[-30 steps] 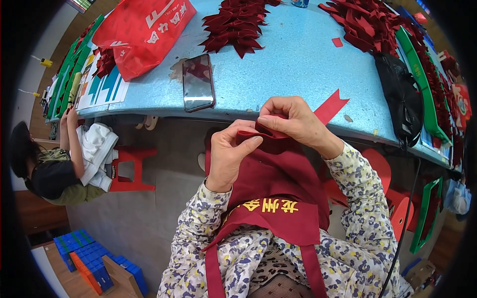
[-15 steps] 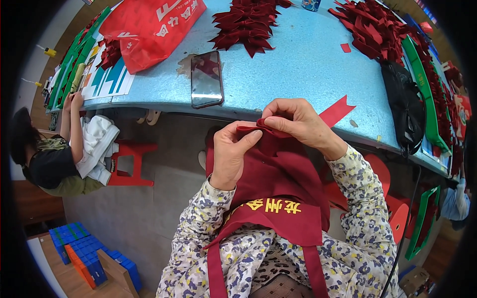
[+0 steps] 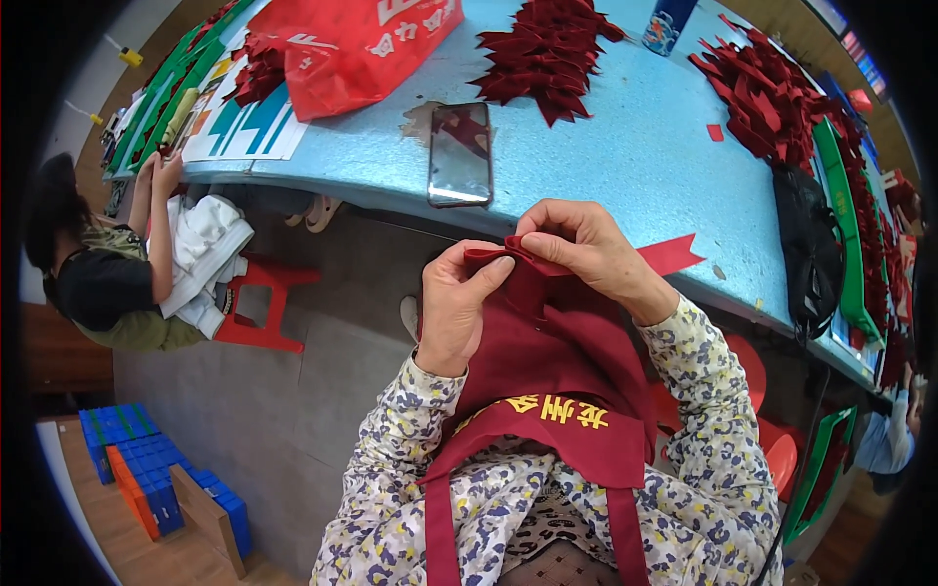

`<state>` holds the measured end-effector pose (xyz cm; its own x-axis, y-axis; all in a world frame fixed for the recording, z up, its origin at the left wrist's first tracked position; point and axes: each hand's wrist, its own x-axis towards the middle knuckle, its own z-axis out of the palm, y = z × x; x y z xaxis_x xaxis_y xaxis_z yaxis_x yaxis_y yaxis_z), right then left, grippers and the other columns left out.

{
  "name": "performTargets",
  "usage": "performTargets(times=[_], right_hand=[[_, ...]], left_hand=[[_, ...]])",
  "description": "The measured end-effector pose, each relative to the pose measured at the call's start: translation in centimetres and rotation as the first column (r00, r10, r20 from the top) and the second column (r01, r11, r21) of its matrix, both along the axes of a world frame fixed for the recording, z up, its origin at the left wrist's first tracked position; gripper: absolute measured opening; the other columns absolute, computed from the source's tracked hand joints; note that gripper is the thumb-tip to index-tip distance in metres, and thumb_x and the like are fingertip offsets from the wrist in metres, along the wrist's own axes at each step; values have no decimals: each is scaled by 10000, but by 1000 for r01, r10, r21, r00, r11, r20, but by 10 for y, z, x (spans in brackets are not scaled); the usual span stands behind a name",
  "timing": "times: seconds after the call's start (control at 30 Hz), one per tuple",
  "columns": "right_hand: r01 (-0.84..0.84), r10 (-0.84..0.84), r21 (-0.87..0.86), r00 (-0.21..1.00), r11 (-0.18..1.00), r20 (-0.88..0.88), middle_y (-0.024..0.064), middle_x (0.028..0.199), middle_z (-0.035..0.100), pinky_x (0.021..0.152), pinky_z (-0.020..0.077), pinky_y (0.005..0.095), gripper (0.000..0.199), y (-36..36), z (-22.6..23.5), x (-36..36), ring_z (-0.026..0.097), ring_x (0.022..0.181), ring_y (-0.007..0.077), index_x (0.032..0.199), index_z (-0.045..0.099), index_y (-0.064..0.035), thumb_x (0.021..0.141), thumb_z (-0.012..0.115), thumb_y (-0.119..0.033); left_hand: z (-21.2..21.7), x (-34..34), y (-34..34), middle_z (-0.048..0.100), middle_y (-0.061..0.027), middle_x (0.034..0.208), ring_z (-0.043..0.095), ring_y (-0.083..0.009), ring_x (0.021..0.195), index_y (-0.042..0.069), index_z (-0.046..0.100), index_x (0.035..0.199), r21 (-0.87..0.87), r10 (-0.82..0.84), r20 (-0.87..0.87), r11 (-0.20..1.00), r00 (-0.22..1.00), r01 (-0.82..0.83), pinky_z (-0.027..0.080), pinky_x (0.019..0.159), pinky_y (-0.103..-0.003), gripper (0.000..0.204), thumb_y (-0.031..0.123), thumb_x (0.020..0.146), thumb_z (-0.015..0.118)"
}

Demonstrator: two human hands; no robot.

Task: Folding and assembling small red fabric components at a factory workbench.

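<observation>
Both my hands pinch one folded dark red ribbon [image 3: 672, 254] in front of me, just off the table's near edge. My left hand [image 3: 457, 303] grips a folded loop of it between thumb and forefinger. Close beside it, my right hand [image 3: 586, 249] pinches the gathered middle, and a notched tail sticks out to the right past this hand. Part of the fold is hidden behind my fingers. Below hangs the dark red apron [image 3: 557, 342] that I wear, close in colour to the ribbon.
On the blue table [image 3: 606, 146] lie a phone [image 3: 461, 156], a red plastic bag [image 3: 362, 59], piles of red bows [image 3: 542, 59], a blue can [image 3: 667, 24] and a black bag [image 3: 809, 249]. A green tray [image 3: 848, 230] stands at right. Another person [image 3: 107, 269] sits at left near a red stool [image 3: 269, 298].
My view has shifted, so the table and its things appear farther right. Both hands keep their pinch on the ribbon, and its tail now points more level to the right.
</observation>
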<state>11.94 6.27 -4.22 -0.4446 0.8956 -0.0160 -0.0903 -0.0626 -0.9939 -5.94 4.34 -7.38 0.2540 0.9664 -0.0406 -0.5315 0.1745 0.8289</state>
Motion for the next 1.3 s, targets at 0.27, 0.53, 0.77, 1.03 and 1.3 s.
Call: performTargets(times=[0.27, 0.53, 0.77, 1.03, 1.3], right_hand=[[-50, 49, -12, 994, 999, -93, -40, 694, 516, 521, 344, 171, 134, 2, 1, -41, 434, 608, 17, 889, 581, 1, 894, 563, -132], [-78, 71, 98, 995, 992, 68, -24, 725, 560, 556, 385, 172, 140, 5, 5, -73, 477, 644, 27, 880, 605, 12, 878, 581, -127], [-124, 112, 68, 981, 990, 161, -22, 725, 574, 579, 406, 181, 149, 10, -9, -88, 490, 663, 24, 880, 620, 22, 867, 593, -123], [-143, 139, 30, 982, 989, 125, -24, 725, 575, 579, 406, 180, 153, 10, -17, -89, 495, 665, 25, 882, 619, 21, 869, 596, -130], [-124, 122, 12, 984, 992, 128, -20, 728, 575, 576, 405, 179, 144, 4, -17, -71, 496, 657, 27, 887, 621, 14, 872, 591, -126]], left_hand=[[2, -36, -8, 635, -33, 878, 575, -78, 785, 7, 607, 926, 4, 110, 27, 994, 994, -110, 457, 744, -209, 149, -20, 786, 650], [3, -71, -12, 623, -40, 906, 588, -109, 810, 24, 592, 951, -51, 85, 11, 995, 996, -84, 472, 751, -237, 147, -5, 809, 619], [-8, -93, -17, 631, -40, 908, 594, -113, 812, 20, 594, 951, -120, 42, 19, 992, 999, -39, 475, 764, -251, 140, 15, 813, 619], [-17, -90, -17, 639, -39, 865, 595, -103, 780, 19, 603, 919, -213, 60, 83, 976, 995, -41, 471, 743, -235, 129, 17, 795, 642], [-25, -71, -18, 629, -29, 860, 577, -84, 774, 21, 595, 908, -170, 58, 57, 984, 997, -48, 461, 742, -222, 116, 21, 801, 640]])
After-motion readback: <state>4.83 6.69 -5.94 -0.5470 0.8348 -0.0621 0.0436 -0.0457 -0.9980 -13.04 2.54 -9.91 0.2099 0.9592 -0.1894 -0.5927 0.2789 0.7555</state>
